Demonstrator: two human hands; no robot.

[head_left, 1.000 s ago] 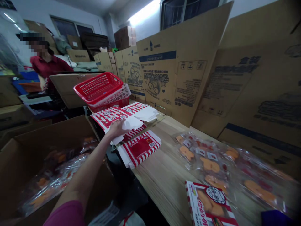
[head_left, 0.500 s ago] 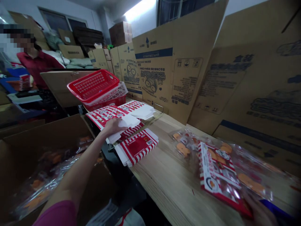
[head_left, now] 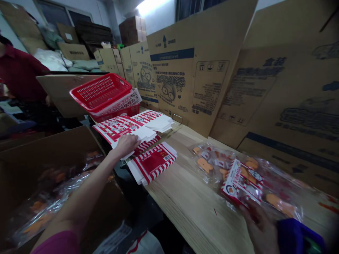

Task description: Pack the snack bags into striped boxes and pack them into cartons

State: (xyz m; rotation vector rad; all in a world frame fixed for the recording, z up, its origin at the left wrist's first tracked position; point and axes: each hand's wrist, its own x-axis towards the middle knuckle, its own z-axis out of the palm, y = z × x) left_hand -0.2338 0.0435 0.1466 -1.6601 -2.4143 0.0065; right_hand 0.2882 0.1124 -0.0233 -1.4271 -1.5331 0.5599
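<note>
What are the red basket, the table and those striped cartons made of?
The red basket looks like moulded plastic, with a glossy lattice. The table seems pale wood, showing grain. The striped cartons look like printed paperboard, smooth, creased at folds.

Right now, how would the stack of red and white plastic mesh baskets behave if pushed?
The top red plastic mesh basket probably weighs little for its size, since its walls are open lattice. It looks tilted on the white lattice basket, so it could well slide or tip off first.

white walls [head_left: 156,24] | dark windows [head_left: 66,16] | bright ceiling light [head_left: 152,6] | stacked cartons [head_left: 132,30] | wooden table [head_left: 190,201]
</note>
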